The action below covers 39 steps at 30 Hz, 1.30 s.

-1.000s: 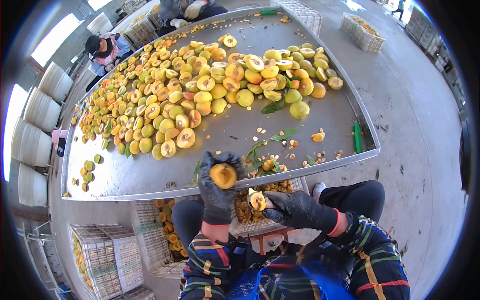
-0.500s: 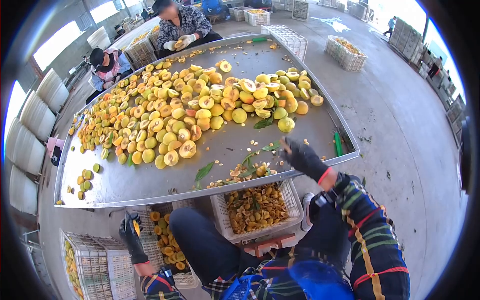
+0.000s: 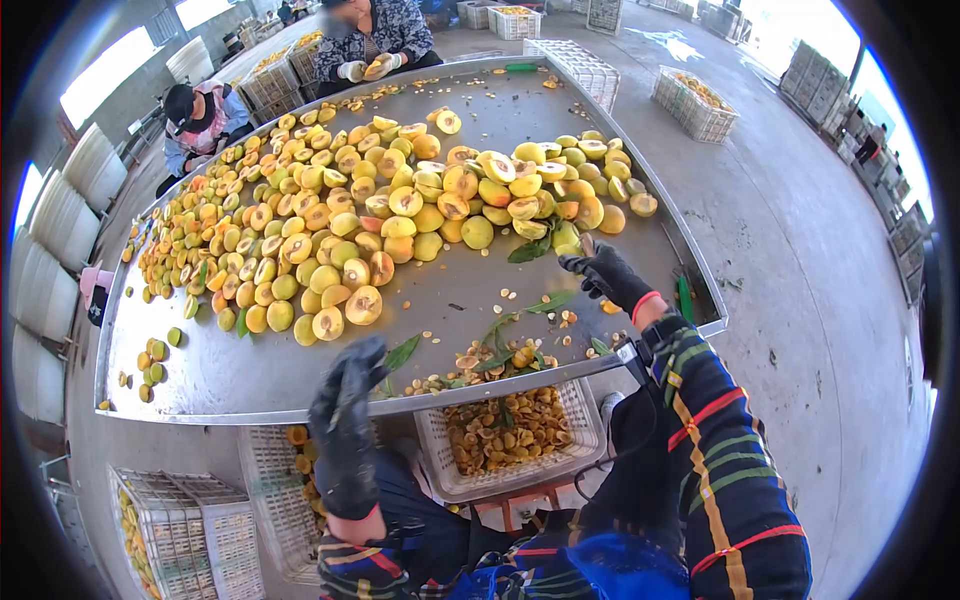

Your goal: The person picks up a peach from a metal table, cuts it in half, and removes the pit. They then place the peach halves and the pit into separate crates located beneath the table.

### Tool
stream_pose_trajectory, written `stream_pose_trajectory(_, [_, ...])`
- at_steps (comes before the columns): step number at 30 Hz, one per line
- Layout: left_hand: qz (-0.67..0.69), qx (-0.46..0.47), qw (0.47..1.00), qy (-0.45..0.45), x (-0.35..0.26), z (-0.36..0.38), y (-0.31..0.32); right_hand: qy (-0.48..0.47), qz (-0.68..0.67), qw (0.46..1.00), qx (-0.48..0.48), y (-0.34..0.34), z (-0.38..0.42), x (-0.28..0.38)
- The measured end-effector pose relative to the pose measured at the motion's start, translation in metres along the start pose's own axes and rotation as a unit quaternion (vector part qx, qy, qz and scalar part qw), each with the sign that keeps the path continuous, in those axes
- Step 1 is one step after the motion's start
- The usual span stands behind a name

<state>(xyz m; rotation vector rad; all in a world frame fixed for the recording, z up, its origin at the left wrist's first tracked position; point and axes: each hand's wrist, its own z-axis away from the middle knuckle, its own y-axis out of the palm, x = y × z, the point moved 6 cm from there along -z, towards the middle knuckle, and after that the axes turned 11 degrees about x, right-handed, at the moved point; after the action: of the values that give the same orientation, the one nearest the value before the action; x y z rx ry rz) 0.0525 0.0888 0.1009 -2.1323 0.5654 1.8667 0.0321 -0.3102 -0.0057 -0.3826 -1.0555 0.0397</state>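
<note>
Fruit [image 3: 566, 238] at the near edge of the heap, a greenish-yellow whole one right of centre in the frame, is being reached for by the right hand [image 3: 600, 272]. The gloved fingers [image 3: 579, 262] are spread and slightly curled just short of it, and nothing is seen held in them; a piece may already be touched at the fingertips, but that cannot be told. The arm is stretched out over the rim of the metal table [image 3: 300, 385] from the lower right, presumably because the heap lies well back from the seated person.

The left hand [image 3: 345, 420] is raised in the lower left of centre, in front of the table's near rim, its black-gloved fingers loosely curled and pointing up; no fruit is seen in it (the palm side is turned away, so a small piece cannot be ruled out).

Halved fruit [image 3: 363, 305] lies cut side up across the middle of the table, with loose pits and leaves [image 3: 495, 355] gathered close to the near rim. Directly below that rim a white crate [image 3: 575, 450] is set, filled with pits and scraps, placed as if to catch what is swept off. Another crate [image 3: 275, 495] of halves stands at the lower left. Two co-workers [image 3: 205, 115] are seated at the far side, upper left.
</note>
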Motion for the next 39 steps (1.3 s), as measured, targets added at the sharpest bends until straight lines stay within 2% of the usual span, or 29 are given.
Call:
stream_pose_trajectory(1, [0.026,0.020,0.999,-0.010,0.013,-0.007,0.020,0.003,0.004,1.000,-0.001,0.005,0.014,0.007])
stream_pose_trajectory(3, [0.042,0.048,0.997,-0.044,0.045,-0.020,0.053,0.065,-0.212,0.965,0.138,0.041,0.039,0.005])
stream_pose_trajectory(5, [0.134,0.091,0.984,-0.069,0.072,-0.026,0.076,0.079,-0.205,0.954,0.205,0.072,0.065,0.018])
stream_pose_trajectory(6, [0.133,0.084,0.985,-0.074,0.083,-0.029,0.080,0.033,-0.235,0.937,0.255,0.090,0.070,0.020])
stream_pose_trajectory(7, [0.245,0.115,0.952,-0.142,0.101,-0.028,0.090,0.016,-0.258,0.914,0.313,0.104,0.081,0.023])
stream_pose_trajectory(8, [0.352,0.143,0.902,-0.207,0.116,-0.025,0.100,0.026,-0.239,0.914,0.326,0.114,0.086,0.024])
stream_pose_trajectory(9, [0.350,0.136,0.903,-0.209,0.122,-0.024,0.102,0.034,-0.221,0.913,0.340,0.124,0.089,0.024])
stream_pose_trajectory(11, [0.320,0.120,0.915,-0.214,0.135,-0.025,0.101,0.011,-0.194,0.924,0.329,0.133,0.086,0.023])
stream_pose_trajectory(13, [0.305,0.122,0.911,-0.250,0.139,-0.028,0.098,-0.056,-0.167,0.946,0.271,0.129,0.080,0.028])
stream_pose_trajectory(15, [0.364,0.067,0.886,-0.279,0.140,-0.028,0.096,-0.052,-0.181,0.945,0.268,0.130,0.076,0.021])
stream_pose_trajectory(17, [0.362,0.054,0.891,-0.269,0.141,-0.030,0.094,-0.156,-0.144,0.941,0.264,0.129,0.076,0.029])
stream_pose_trajectory(18, [0.360,0.044,0.895,-0.257,0.141,-0.031,0.092,-0.155,-0.146,0.940,0.266,0.131,0.075,0.032])
stream_pose_trajectory(20, [0.394,0.041,0.887,-0.239,0.139,-0.029,0.090,-0.088,-0.241,0.938,0.233,0.131,0.074,0.033])
stream_pose_trajectory(21, [0.428,0.040,0.876,-0.219,0.137,-0.030,0.090,-0.087,-0.243,0.938,0.233,0.132,0.070,0.027])
stream_pose_trajectory(22, [0.427,0.040,0.876,-0.221,0.141,-0.029,0.089,-0.138,-0.212,0.941,0.224,0.132,0.063,0.024])
stream_pose_trajectory(23, [0.152,0.094,0.979,-0.097,0.132,-0.036,0.082,-0.189,-0.180,0.942,0.213,0.130,0.061,0.023])
stream_pose_trajectory(24, [-0.138,0.141,0.980,0.037,0.118,-0.036,0.087,-0.187,-0.181,0.942,0.211,0.126,0.062,0.028])
stream_pose_trajectory(26, [-0.170,0.158,0.971,0.051,0.100,-0.037,0.097,-0.007,-0.253,0.945,0.205,0.122,0.061,0.023])
stream_pose_trajectory(27, [-0.203,0.171,0.962,0.066,0.093,-0.037,0.103,-0.008,-0.255,0.945,0.203,0.122,0.060,0.020])
stream_pose_trajectory(29, [-0.151,0.174,0.972,0.044,0.117,-0.037,0.102,-0.125,-0.289,0.934,0.171,0.121,0.055,0.019])
stream_pose_trajectory(30, [-0.098,0.172,0.980,0.022,0.131,-0.035,0.100,-0.126,-0.290,0.933,0.171,0.124,0.053,0.015])
stream_pose_trajectory(31, [-0.099,0.173,0.980,0.024,0.136,-0.032,0.101,-0.135,-0.293,0.932,0.165,0.125,0.051,0.012])
stream_pose_trajectory(33, [0.054,0.134,0.989,-0.014,0.140,-0.029,0.103,-0.146,-0.297,0.930,0.158,0.127,0.050,0.011])
stream_pose_trajectory(34, [0.053,0.135,0.989,-0.013,0.133,-0.030,0.106,-0.136,-0.289,0.936,0.149,0.128,0.050,0.010])
stream_pose_trajectory(35, [0.205,0.115,0.967,-0.096,0.136,-0.030,0.110,-0.127,-0.280,0.941,0.139,0.128,0.050,0.010])
stream_pose_trajectory(36, [0.350,0.092,0.915,-0.177,0.138,-0.028,0.117,-0.129,-0.280,0.941,0.139,0.128,0.052,0.013])
stream_pose_trajectory(37, [0.349,0.093,0.916,-0.175,0.137,-0.027,0.120,-0.093,-0.302,0.938,0.142,0.129,0.054,0.013])
stream_pose_trajectory(39, [0.203,0.133,0.960,-0.142,0.131,-0.026,0.124,-0.058,-0.324,0.933,0.145,0.135,0.056,0.010])
